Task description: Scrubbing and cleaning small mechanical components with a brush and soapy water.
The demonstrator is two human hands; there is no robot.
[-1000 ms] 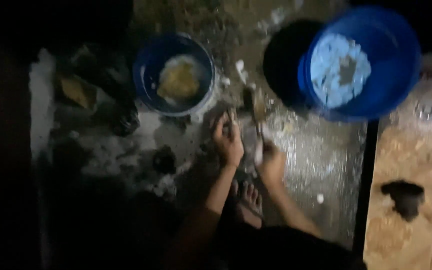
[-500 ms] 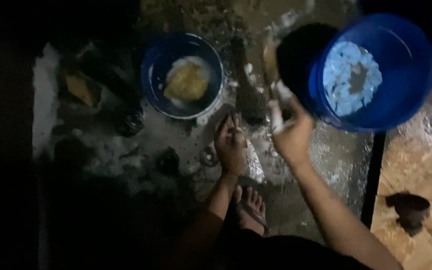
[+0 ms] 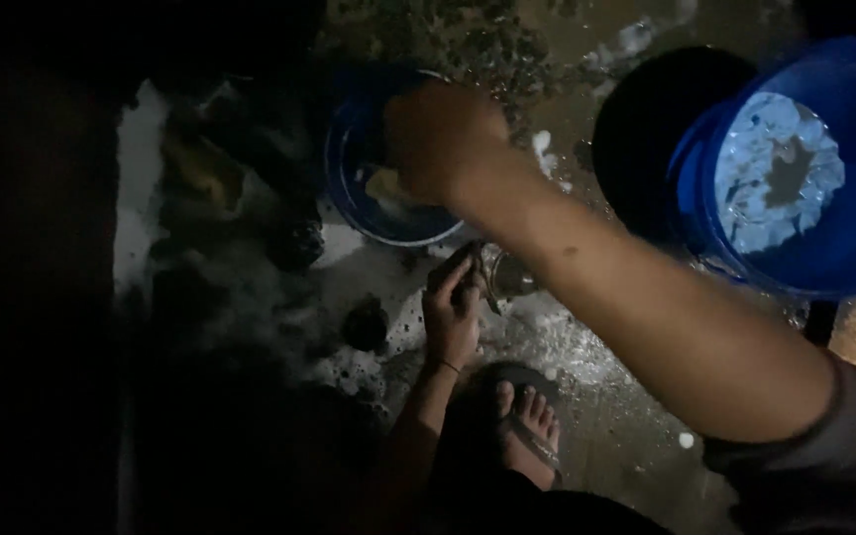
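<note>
My right hand reaches over the small blue bowl at about eleven o'clock from my left hand. Under the right fingers, inside the bowl, sits a yellowish lump, likely a sponge. My right fingers are curled down toward it and seem to touch it, but the back of the hand hides them, so I cannot tell whether they are closed on it or only resting there.

My left hand lies lower, on the wet, foamy floor. Its fingers are bent together around a small metal utensil, which sticks out toward one o'clock from my fingertips. The grip looks snug, thumb and fingers pressed on the piece, though the dim light blurs what the piece is.

At three o'clock from my right hand stands a large blue bucket with water in it, and a dark round pan just beside it. My bare foot in a sandal is at six o'clock from the left hand. Dark dishes sit in suds at nine o'clock.
</note>
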